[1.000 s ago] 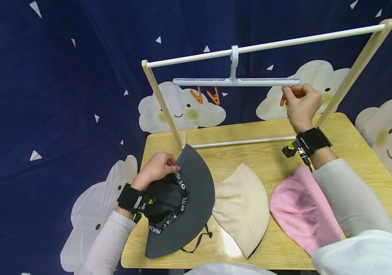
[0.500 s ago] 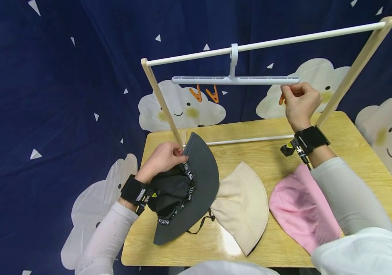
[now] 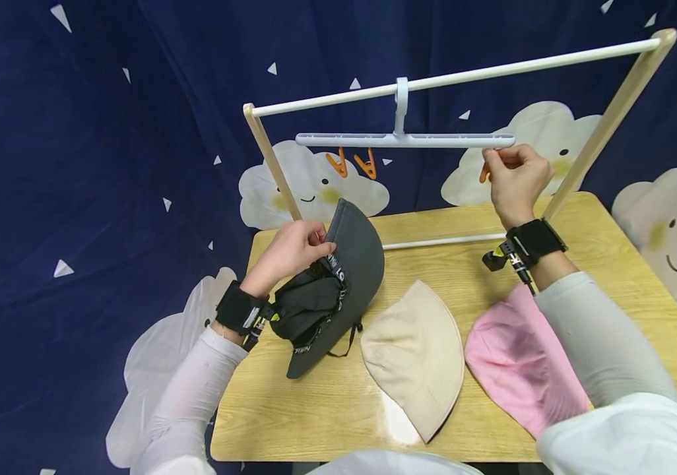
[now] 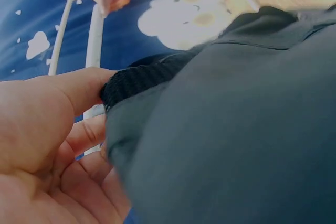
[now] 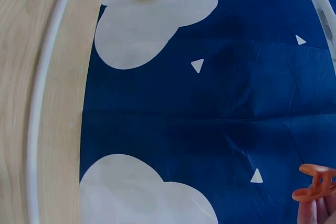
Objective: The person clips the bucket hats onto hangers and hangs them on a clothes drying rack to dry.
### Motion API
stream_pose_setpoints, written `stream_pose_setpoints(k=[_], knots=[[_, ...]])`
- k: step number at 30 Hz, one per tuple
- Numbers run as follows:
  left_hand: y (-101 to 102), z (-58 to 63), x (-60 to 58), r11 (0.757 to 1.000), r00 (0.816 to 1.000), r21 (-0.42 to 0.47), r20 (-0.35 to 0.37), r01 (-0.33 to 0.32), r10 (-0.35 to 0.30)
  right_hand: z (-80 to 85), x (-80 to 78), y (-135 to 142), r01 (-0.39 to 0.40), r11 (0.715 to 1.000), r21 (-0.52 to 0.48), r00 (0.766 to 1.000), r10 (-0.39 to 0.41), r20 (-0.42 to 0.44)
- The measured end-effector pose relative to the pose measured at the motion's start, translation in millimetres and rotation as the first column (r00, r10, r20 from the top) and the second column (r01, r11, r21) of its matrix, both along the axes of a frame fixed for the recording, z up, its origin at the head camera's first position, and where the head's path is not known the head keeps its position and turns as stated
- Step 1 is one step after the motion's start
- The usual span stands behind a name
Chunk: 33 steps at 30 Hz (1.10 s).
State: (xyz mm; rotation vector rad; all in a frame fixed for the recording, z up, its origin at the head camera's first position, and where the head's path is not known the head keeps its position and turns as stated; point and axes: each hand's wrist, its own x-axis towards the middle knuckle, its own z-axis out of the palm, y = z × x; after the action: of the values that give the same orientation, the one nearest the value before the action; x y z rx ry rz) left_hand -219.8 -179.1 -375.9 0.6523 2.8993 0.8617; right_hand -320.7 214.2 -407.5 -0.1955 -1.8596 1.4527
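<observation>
My left hand [image 3: 297, 254] pinches the edge of a dark grey bucket hat [image 3: 362, 260] between thumb and fingers. The hat is tilted, its black crown and lettered inner band facing left, a cord dangling below. In the left wrist view the grey fabric [image 4: 220, 129] fills much of the picture, with the thumb at its ribbed edge. Up at the right end of a pale hanger [image 3: 445, 140], my right hand [image 3: 518, 185] pinches an orange clip [image 5: 315, 184]. Two more orange clips, a left one [image 3: 337, 163] and a right one [image 3: 366, 164], hang under the hanger's left half.
The hanger hooks over the white rod [image 3: 522, 66] of a wooden-sided rack [image 3: 608, 128]. On the wooden table [image 3: 291, 429] lie a beige bucket hat [image 3: 418, 359] and a pink hat [image 3: 519, 363], partly covered by the right sleeve. A blue cloud-print curtain [image 3: 107, 165] hangs behind.
My left hand has raised the grey hat up and to the right, toward the rack, and the beige hat shows more fully. The right hand keeps its place at the hanger's end.
</observation>
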Motion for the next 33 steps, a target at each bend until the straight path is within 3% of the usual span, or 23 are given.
stream_pose_setpoints(k=[6, 13, 27, 33], knots=[[20.6, 9.6, -13.8, 0.999, 0.999, 0.039, -0.042, 0.035, -0.033, -1.3, 0.9, 0.8, 0.016, 1.0, 0.015, 1.0, -0.016, -0.013], [43.2, 14.5, -26.3, 0.999, 0.998, 0.036, -0.053, 0.025, -0.023, -5.5, -4.2, -1.1, 0.022, 1.0, 0.006, 1.0, -0.022, -0.018], [90.6, 14.3, -45.5, 0.995, 0.995, 0.084, -0.088, 0.051, -0.043, -3.5, -0.6, -7.3, 0.0, 1.0, 0.023, 1.0, 0.0, -0.027], [116.4, 11.3, -56.0, 0.997, 0.989, 0.053, -0.141, 0.058, -0.05, -3.9, -1.1, -5.3, 0.01, 1.0, 0.007, 1.0, -0.01, -0.017]])
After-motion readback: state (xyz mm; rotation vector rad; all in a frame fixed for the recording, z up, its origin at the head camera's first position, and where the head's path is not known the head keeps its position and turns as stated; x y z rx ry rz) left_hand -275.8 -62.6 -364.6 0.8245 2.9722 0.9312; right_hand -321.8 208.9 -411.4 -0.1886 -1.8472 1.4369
